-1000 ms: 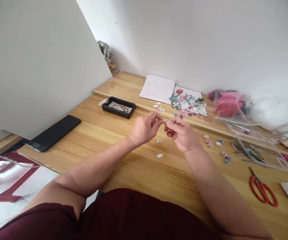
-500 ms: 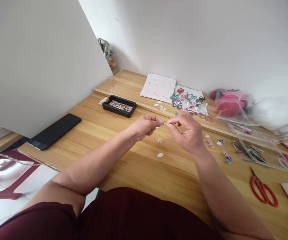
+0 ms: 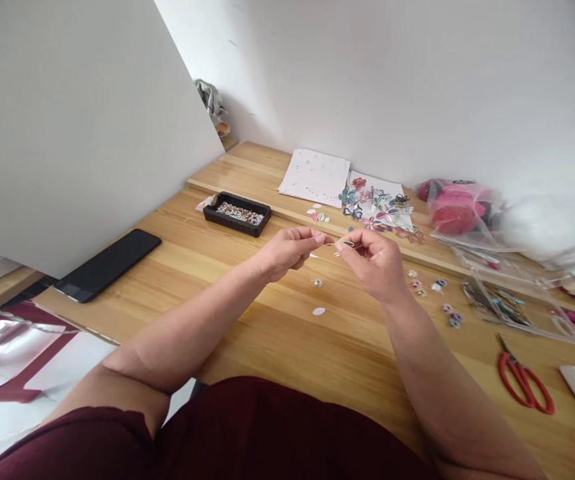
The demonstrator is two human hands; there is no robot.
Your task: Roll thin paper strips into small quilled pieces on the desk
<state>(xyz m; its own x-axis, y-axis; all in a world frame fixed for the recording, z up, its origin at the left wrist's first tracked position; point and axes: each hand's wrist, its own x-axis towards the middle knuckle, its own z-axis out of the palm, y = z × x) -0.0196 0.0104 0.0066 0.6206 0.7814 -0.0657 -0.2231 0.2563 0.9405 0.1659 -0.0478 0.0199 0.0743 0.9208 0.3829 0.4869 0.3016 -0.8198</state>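
Note:
My right hand (image 3: 374, 265) pinches a small leaf-shaped loop (image 3: 348, 243) with a pale outline between thumb and fingertips. My left hand (image 3: 294, 253) is closed in a pinch just left of it, on a thin strand (image 3: 331, 245) that runs across to the loop; its exact kind is too small to tell. Both hands hover over the wooden table (image 3: 267, 333). Beneath them lie a small bobbin of thread (image 3: 318, 283) and a white petal-shaped piece (image 3: 319, 311).
A black tray of beads (image 3: 237, 213) stands at the back left, near a black phone (image 3: 110, 265). Colourful wire flowers (image 3: 380, 207) lie on paper at the back. Several bobbins (image 3: 452, 317), a clear plastic box (image 3: 532, 307) and red-handled scissors (image 3: 524, 380) are on the right.
My right hand has turned slightly, and the loop in it now shows more openly. My left fingers have shifted slightly, staying close to the right ones.

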